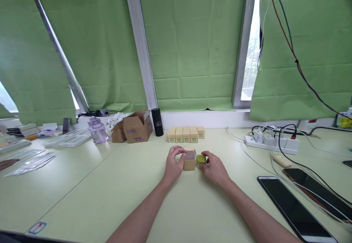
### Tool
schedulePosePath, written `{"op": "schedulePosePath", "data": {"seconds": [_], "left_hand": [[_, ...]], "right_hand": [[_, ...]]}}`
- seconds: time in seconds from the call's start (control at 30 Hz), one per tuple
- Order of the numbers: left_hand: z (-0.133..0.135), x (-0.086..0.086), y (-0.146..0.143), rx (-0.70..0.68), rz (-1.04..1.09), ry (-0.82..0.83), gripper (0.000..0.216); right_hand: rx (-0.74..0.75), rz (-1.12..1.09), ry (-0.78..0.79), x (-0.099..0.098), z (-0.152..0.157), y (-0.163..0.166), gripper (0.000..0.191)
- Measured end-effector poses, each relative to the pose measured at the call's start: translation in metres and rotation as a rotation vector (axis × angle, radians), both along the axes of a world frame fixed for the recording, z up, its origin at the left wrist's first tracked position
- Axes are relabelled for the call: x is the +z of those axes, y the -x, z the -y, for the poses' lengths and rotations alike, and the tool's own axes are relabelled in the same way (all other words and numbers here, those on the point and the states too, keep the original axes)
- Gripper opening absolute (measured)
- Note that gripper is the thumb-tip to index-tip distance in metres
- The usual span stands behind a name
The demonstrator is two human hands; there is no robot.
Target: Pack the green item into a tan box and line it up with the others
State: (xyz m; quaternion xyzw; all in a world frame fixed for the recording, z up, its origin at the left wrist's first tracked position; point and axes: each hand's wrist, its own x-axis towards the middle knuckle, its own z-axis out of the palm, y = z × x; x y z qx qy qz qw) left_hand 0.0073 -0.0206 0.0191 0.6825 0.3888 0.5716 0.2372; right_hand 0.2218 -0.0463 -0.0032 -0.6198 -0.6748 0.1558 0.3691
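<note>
Just right of the open box [189,165], the right hand [215,166] pinches a green-topped container [201,159] — probably light, smooth, best held by its sides; the left hand [175,162] curls against the box's left edge — likely crushable card.

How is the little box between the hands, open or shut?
Open. The little box shows a greyish inner surface above its tan front. Whether anything lies inside, I cannot tell.

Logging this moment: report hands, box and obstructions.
Left hand at open box. Right hand gripping green-topped jar beside it. Box row behind, clear of both hands.
</note>
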Motion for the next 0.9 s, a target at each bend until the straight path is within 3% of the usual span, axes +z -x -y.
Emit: {"op": "schedulePosePath", "data": {"seconds": [0.17,0.43,0.7,0.9], "left_hand": [[-0.006,-0.005,-0.003,-0.013,0.078,0.077,0.023],[-0.015,-0.004,0.006,-0.118,0.248,0.339,0.046],[-0.013,-0.002,0.006,-0.174,0.292,0.388,0.056],[-0.006,0.000,0.004,-0.254,0.253,0.412,0.059]], "right_hand": [[0.011,0.001,0.012,0.001,-0.001,-0.001,0.038],[0.008,-0.059,-0.028,-0.003,-0.004,-0.003,0.041],[-0.081,-0.283,-0.232,0.011,-0.010,-0.014,0.040],[-0.058,-0.474,-0.379,0.027,-0.001,-0.015,0.048]]}}
